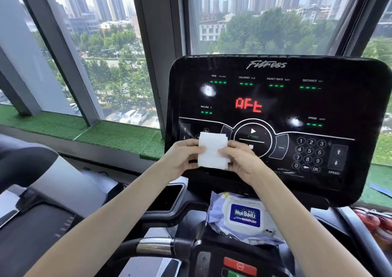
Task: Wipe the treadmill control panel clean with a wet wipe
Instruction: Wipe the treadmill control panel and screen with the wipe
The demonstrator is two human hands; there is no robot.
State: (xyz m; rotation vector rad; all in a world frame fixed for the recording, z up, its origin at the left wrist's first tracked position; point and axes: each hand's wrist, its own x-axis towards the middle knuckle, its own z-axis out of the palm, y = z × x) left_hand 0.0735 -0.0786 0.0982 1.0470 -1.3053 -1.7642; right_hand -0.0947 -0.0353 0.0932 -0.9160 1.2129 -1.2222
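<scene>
Folded white wet wipe held in front of the control panel, at its lower-left buttons. Left hand grip pinches the wipe's left edge; right hand grip pinches its right edge. Wipes pack, lid closed, lies on the console ledge below the panel's lower edge.

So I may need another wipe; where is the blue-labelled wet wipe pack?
The blue-labelled wet wipe pack lies on the treadmill's ledge just below the black control panel, under the right hand.
</scene>
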